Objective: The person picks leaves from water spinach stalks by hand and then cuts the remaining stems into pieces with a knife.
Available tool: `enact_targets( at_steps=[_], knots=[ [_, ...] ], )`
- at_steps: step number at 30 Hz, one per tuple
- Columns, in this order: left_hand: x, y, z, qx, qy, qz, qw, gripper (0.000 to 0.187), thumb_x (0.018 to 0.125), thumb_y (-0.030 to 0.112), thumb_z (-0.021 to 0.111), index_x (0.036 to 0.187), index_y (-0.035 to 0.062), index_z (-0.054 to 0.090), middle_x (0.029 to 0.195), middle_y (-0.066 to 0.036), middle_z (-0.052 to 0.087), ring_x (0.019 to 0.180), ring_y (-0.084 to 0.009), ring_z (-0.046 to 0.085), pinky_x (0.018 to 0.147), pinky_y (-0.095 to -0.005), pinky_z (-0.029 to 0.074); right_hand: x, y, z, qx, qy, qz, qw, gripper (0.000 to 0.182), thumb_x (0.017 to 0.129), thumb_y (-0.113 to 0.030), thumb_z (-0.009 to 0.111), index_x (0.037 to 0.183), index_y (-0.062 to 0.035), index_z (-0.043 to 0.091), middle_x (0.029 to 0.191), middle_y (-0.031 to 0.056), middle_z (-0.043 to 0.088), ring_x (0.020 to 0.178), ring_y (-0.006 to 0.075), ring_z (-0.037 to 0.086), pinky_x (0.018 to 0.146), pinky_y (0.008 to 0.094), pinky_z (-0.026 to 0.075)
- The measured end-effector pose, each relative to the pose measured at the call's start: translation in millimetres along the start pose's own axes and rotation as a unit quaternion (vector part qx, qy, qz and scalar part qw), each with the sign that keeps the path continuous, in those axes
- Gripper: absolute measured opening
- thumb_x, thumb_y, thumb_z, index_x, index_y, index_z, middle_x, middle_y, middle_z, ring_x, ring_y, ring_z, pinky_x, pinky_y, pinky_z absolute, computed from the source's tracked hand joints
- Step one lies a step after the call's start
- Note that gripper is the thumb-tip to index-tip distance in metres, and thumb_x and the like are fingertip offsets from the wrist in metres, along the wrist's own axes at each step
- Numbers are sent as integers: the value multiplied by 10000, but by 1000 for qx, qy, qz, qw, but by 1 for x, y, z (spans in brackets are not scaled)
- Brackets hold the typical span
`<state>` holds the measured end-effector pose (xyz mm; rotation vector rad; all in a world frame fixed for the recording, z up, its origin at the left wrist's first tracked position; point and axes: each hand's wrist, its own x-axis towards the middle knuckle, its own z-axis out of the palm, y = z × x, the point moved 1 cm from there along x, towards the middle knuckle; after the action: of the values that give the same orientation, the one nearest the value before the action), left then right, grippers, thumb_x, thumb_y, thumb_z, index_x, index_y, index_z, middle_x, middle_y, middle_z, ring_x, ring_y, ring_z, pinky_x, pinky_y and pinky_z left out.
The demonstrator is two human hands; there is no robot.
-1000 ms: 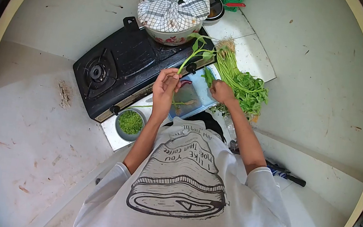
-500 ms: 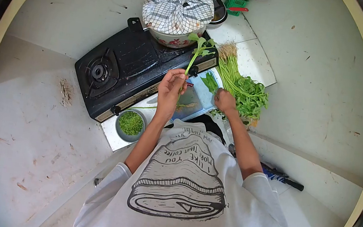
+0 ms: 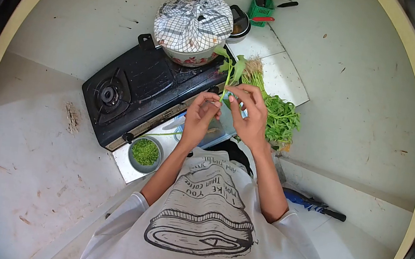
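Observation:
My left hand (image 3: 200, 121) pinches a leafy green stem (image 3: 226, 83), held upright with its leaves at the top. From the other side, my right hand (image 3: 251, 119) has its fingertips on the same stem, just above the left fingers. Below both hands is a blue tray (image 3: 226, 122), partly covered by them. Beside my right hand lies a bunch of leafy greens (image 3: 281, 120) with pale roots at its far end. A grey bowl (image 3: 132, 158) of small green pieces (image 3: 145, 151) stands left of my left forearm, and a loose thin stem (image 3: 163, 134) lies near it.
A black gas stove (image 3: 144, 86) stands behind the tray, bearing a flowered pot (image 3: 192, 59) wrapped in checked cloth (image 3: 193, 21). Behind are a small dark pan (image 3: 240, 26) and a green basket (image 3: 260, 14) of utensils. A folded blue umbrella (image 3: 308, 202) lies at right.
My right hand has risen from the tray and moved left to the stem in my left hand. My left hand has shifted slightly right and down, still holding the stem.

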<state>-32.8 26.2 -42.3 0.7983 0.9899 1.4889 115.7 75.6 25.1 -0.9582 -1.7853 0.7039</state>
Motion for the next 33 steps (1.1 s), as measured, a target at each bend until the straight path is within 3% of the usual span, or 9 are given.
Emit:
enact_targets(
  at_steps=[4, 10, 13, 16, 19, 22, 25, 28, 33],
  knots=[
    [-2, 3, 3, 28, -6, 15, 999, 183, 1024, 49, 641, 1194, 15, 582, 1064, -39, 603, 885, -103, 611, 800, -275, 512, -6, 7, 2, -53, 5, -27, 998, 246, 919, -9, 717, 1160, -55, 746, 1078, 117, 640, 709, 204, 627, 653, 317, 513],
    [-5, 3, 3, 40, -3, 15, 999, 195, 1006, 5, 650, 1186, 15, 578, 1083, -40, 600, 917, -97, 624, 823, -255, 516, -13, 12, 0, -95, -49, 23, 994, 209, 902, -20, 736, 1108, -48, 746, 885, 97, 647, 629, 214, 638, 550, 315, 489],
    [-6, 6, 6, 72, -10, 14, 997, 208, 1000, 0, 655, 1195, 16, 584, 1087, -35, 592, 920, -91, 621, 821, -247, 514, -10, 7, 0, -87, -39, -2, 995, 186, 899, -27, 737, 1084, -48, 743, 807, 90, 638, 581, 223, 636, 524, 333, 490],
    [-6, 8, 7, 83, -8, 13, 996, 233, 996, -6, 657, 1218, 18, 588, 1086, -28, 578, 912, -82, 612, 812, -243, 515, -11, 8, 1, -95, -44, -8, 995, 179, 900, -36, 738, 1078, -49, 743, 821, 95, 646, 570, 233, 634, 512, 342, 492],
    [-6, 10, 10, 86, -8, 13, 996, 257, 993, -14, 654, 1239, 20, 589, 1080, -24, 565, 906, -75, 603, 802, -239, 515, -13, 14, 4, -74, -16, -35, 996, 180, 882, 1, 753, 1059, -37, 749, 714, 62, 560, 532, 138, 486, 482, 296, 380],
    [-8, 9, 9, 78, -14, 12, 997, 264, 992, -20, 652, 1244, 23, 590, 1077, -24, 562, 907, -74, 600, 798, -238, 515, -13, 12, 3, -81, -20, -42, 996, 176, 870, -1, 760, 1042, -37, 751, 695, 65, 548, 525, 142, 478, 477, 302, 369],
    [-9, 9, 9, 71, -21, 6, 997, 262, 991, -24, 649, 1243, 24, 590, 1074, -24, 563, 905, -74, 598, 801, -239, 512, -14, 11, 0, -99, -31, -23, 994, 163, 857, -32, 759, 1016, -63, 753, 755, 84, 623, 530, 206, 584, 491, 332, 451],
    [-9, 11, 9, 70, -32, 3, 997, 260, 994, -25, 644, 1243, 22, 588, 1075, -22, 563, 906, -71, 593, 807, -240, 504, -15, 13, 0, -66, -29, 7, 997, 151, 846, -25, 757, 994, -58, 750, 720, 79, 606, 499, 177, 514, 480, 320, 409],
    [-8, 11, 7, 67, -54, -2, 996, 255, 998, -11, 646, 1243, 28, 586, 1071, -12, 554, 906, -69, 575, 800, -243, 485, -19, 11, 1, -12, -10, 103, 995, 123, 844, -8, 753, 957, -55, 745, 621, 31, 459, 513, 82, 393, 479, 274, 301]
  ],
)
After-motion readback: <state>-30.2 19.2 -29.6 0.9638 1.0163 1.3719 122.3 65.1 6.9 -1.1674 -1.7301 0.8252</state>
